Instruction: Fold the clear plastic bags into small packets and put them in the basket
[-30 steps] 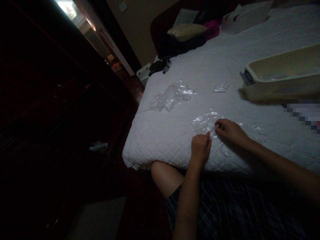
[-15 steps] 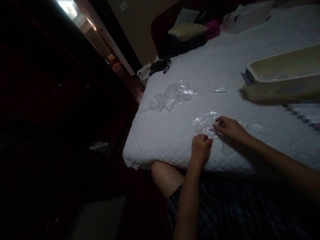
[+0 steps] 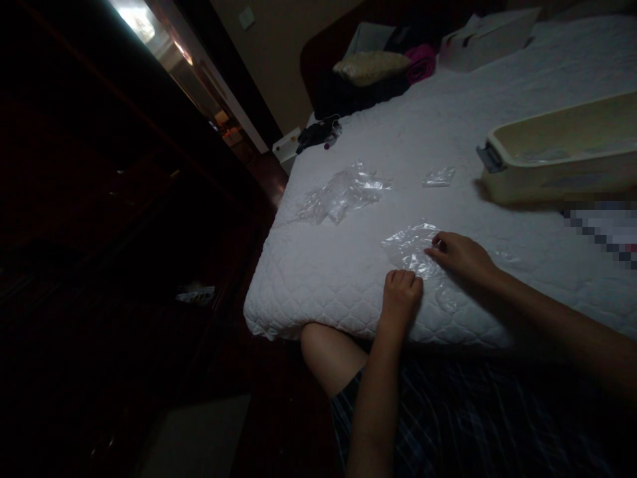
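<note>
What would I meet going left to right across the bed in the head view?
Pile of clear bags → left hand → right hand → beige tub.

Dim home bedroom, quilted white mattress (image 3: 348, 279), pillow (image 3: 371, 66), piled clothes (image 3: 421, 61)

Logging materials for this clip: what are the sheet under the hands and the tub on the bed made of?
Sheet: thin clear plastic film, glossy, crinkled, catching glints. Tub: probably rigid cream plastic, smooth dull walls, moulded rim.
</note>
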`<control>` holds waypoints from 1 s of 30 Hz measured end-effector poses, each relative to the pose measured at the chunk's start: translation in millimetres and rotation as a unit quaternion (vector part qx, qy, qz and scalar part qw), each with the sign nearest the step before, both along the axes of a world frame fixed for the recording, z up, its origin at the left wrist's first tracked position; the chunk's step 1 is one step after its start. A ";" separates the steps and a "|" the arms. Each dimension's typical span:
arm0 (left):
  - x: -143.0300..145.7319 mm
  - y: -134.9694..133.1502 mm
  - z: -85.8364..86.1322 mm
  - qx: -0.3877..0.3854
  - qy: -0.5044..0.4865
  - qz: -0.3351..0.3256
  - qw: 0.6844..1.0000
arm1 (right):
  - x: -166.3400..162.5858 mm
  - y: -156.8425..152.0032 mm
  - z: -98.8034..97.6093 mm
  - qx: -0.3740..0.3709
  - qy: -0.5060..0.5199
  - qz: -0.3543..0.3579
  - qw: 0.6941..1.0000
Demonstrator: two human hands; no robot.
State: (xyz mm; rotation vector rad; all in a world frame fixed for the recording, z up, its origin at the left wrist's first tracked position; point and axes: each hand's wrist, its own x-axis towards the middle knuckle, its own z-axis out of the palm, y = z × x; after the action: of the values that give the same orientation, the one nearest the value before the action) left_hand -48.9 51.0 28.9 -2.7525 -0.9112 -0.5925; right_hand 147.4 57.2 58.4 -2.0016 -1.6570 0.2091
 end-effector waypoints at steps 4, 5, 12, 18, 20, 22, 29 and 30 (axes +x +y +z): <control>-9.1 1.8 1.8 -0.008 -0.029 0.004 1.000 | 5.7 -6.6 3.3 0.036 0.045 0.032 0.998; -12.2 2.4 2.8 -0.011 -0.033 0.003 0.999 | 7.4 -9.7 3.8 0.043 0.052 0.044 0.997; -26.6 4.8 11.5 -0.037 -0.083 -0.002 0.996 | 15.3 -54.2 -0.2 0.043 0.038 0.102 0.993; -19.9 0.2 10.1 -0.037 -0.098 -0.032 0.994 | 9.8 -85.1 0.0 0.126 -0.014 0.202 0.971; -15.5 -0.9 6.6 -0.035 -0.079 -0.044 0.995 | 4.7 -87.6 -2.5 0.148 -0.051 0.231 0.960; -11.8 -1.2 2.8 -0.032 -0.061 -0.050 0.996 | -0.9 -87.7 -7.1 0.157 -0.091 0.260 0.948; -9.3 0.6 -1.8 -0.030 -0.047 -0.051 0.997 | -14.4 -83.9 -19.0 0.175 -0.174 0.305 0.920; -9.6 0.7 -1.2 -0.033 -0.045 -0.049 0.997 | -14.9 -83.4 -19.2 0.179 -0.172 0.302 0.921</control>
State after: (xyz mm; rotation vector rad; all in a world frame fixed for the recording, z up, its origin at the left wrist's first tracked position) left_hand -58.5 51.6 27.6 -2.8635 -0.8307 -0.7222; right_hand 132.5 -26.3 39.2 -1.2627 -2.3094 -0.2340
